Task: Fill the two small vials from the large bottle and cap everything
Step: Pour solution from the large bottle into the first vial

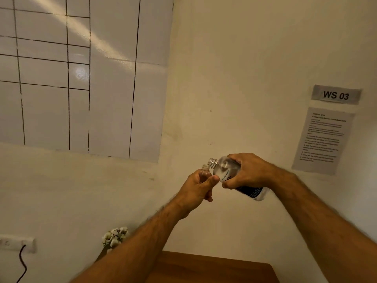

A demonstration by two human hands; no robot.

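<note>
Both arms are raised in front of the wall, well above the table. My left hand grips a small clear vial upright, its open neck showing above my fingers. My right hand holds the large clear bottle, uncapped and tipped over to the left. The bottle's dark label end points down to the right. Its open mouth sits just above and right of the vial's neck, almost touching. No stream of liquid is clear enough to see. The second vial and the caps are out of view.
A corner of a brown wooden table shows at the bottom. A small bunch of white flowers stands by the wall at lower left. A wall socket with a black cable is at far left. Paper signs hang on the right.
</note>
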